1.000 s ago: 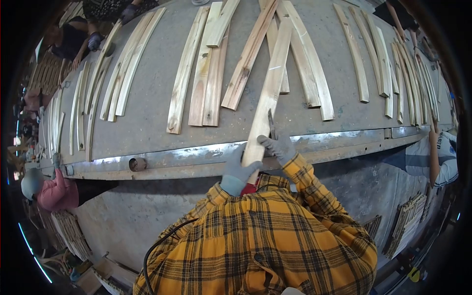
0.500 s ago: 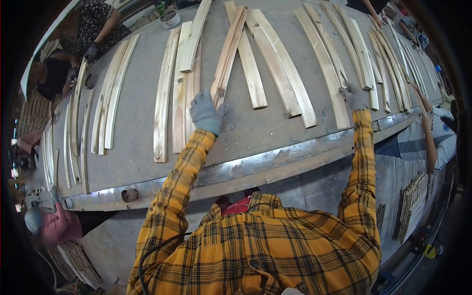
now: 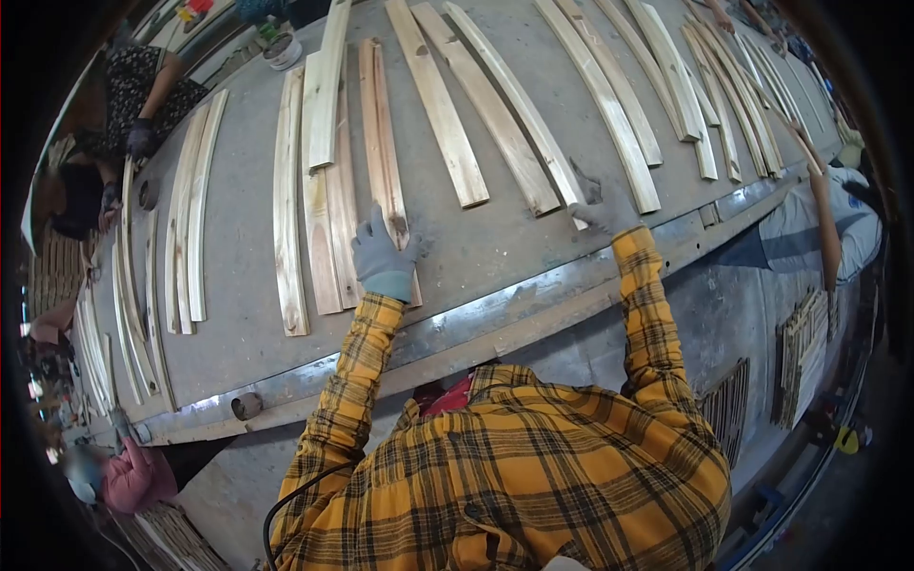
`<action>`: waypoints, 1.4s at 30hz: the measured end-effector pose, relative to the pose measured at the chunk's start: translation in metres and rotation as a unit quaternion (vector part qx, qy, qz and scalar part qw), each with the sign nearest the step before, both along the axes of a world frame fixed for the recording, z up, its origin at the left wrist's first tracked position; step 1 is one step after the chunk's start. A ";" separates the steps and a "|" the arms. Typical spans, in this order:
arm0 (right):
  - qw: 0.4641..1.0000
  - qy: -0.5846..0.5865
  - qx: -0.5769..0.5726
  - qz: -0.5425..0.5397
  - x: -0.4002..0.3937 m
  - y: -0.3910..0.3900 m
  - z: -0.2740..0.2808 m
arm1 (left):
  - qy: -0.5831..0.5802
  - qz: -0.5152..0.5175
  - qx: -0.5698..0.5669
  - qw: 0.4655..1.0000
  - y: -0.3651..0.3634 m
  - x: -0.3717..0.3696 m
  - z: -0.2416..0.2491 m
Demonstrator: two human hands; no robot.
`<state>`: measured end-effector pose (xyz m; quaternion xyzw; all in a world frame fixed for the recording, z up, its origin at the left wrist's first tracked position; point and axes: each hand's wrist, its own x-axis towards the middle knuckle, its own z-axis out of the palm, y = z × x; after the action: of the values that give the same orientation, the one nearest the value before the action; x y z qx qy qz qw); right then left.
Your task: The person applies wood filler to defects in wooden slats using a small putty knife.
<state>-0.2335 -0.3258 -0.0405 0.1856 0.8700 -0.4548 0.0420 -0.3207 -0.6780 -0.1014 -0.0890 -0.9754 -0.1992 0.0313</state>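
My left hand (image 3: 383, 255), in a grey glove, is on the near end of a reddish wooden strip (image 3: 379, 133), fingers on one side and thumb on the other. Left of it, a pale strip (image 3: 328, 86) lies partly across other strips. My right hand (image 3: 609, 211), also gloved, is closed around a small dark pointed tool (image 3: 585, 179) whose kind I cannot make out. It is at the near end of a long pale strip (image 3: 519, 105). Another strip (image 3: 438, 105) lies apart between my hands.
A grey table (image 3: 476, 247) with a metal front edge bears several more strips on both sides. A white bucket (image 3: 282, 51) stands at the far edge. Co-workers stand around the table, one in a pink sleeve (image 3: 138, 476). Stacked wood (image 3: 800, 357) lies at the lower right.
The reddish strip has swung from a slant to nearly parallel with the strips on its left, my left hand staying at its near end. My right hand has moved left to another strip's end.
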 end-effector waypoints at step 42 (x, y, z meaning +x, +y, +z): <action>0.928 -0.074 0.343 -0.125 -0.063 0.010 0.024 | -0.207 -0.198 0.149 0.946 0.037 0.036 0.018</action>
<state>-0.2966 -0.3159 -0.0164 0.3291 0.9371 -0.1156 -0.0169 -0.2848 -0.6406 -0.0830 -0.2311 -0.8825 -0.3581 -0.1989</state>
